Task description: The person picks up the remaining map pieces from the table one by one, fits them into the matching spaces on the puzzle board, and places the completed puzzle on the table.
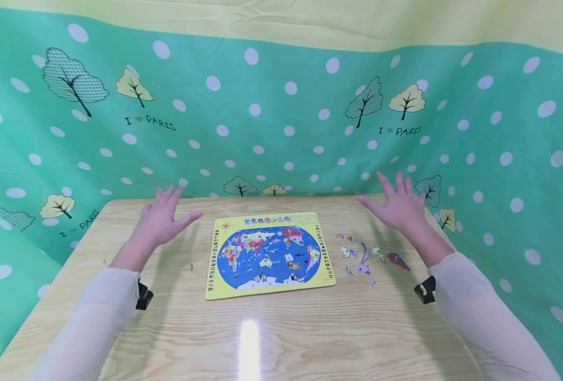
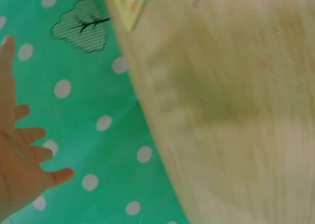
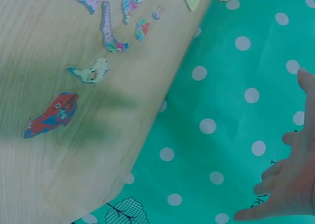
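A yellow-bordered world map puzzle board (image 1: 270, 257) lies at the middle of the wooden table. Off its left side my left hand (image 1: 162, 219) is raised above the table with fingers spread, holding nothing. On the other side my right hand (image 1: 399, 207) is also up in the air, fingers splayed and nothing in it. Below the right hand lie several loose puzzle pieces; among them are a red and blue piece (image 3: 54, 114), a pale green piece (image 3: 92, 71) and a long purple piece (image 3: 108, 28). The left wrist view shows the left hand (image 2: 24, 155) past the table's edge.
The wooden table (image 1: 291, 338) ends at the back against a green polka-dot curtain (image 1: 271, 132), which also hangs at both sides. A tiny dark scrap (image 1: 191, 266) lies left of the board. Black straps with cameras sit on both wrists.
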Demonstrator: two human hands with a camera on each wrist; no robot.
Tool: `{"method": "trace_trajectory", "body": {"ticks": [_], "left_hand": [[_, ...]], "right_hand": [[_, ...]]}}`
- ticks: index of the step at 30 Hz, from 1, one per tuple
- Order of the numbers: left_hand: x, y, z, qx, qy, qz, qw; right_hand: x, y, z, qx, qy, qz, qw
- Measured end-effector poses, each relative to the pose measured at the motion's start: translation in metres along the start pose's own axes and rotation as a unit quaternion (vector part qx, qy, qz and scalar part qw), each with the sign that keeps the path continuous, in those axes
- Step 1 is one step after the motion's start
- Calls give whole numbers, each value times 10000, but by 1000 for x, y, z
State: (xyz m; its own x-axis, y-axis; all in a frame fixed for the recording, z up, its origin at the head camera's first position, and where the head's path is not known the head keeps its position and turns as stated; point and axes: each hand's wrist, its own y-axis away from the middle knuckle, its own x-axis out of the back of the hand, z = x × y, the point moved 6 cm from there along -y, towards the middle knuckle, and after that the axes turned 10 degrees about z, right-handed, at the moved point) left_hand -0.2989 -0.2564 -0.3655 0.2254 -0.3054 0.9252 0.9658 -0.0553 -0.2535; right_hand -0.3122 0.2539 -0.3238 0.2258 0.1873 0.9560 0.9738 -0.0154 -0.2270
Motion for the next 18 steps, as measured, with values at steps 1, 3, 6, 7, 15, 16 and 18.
{"method": "trace_trajectory", "body": {"ticks": [1, 3, 6, 7, 15, 16, 18], "left_hand": [[-3, 1, 1, -77, 18, -16, 10000], [-9, 4, 2, -228, 39, -41, 9997], [-20, 12, 6, -504, 9, -61, 9987], [-24, 15, 8, -599, -15, -76, 9982], [-49, 40, 26, -1259, -104, -366, 9913], [-51, 43, 28, -1330, -125, -404, 9902], [-57, 50, 30, -1468, -151, -493, 9878]], "right_hand": [[-1, 0, 0, 10, -23, 12, 10000], [-3, 1, 1, 36, -68, 37, 10000], [-6, 4, 1, 94, -81, 57, 9999], [-6, 5, 1, 116, -86, 53, 9999], [-21, 15, 5, 157, -347, -211, 9991], [-22, 16, 6, 163, -378, -222, 9989], [-25, 18, 7, 163, -410, -248, 9987]]}}
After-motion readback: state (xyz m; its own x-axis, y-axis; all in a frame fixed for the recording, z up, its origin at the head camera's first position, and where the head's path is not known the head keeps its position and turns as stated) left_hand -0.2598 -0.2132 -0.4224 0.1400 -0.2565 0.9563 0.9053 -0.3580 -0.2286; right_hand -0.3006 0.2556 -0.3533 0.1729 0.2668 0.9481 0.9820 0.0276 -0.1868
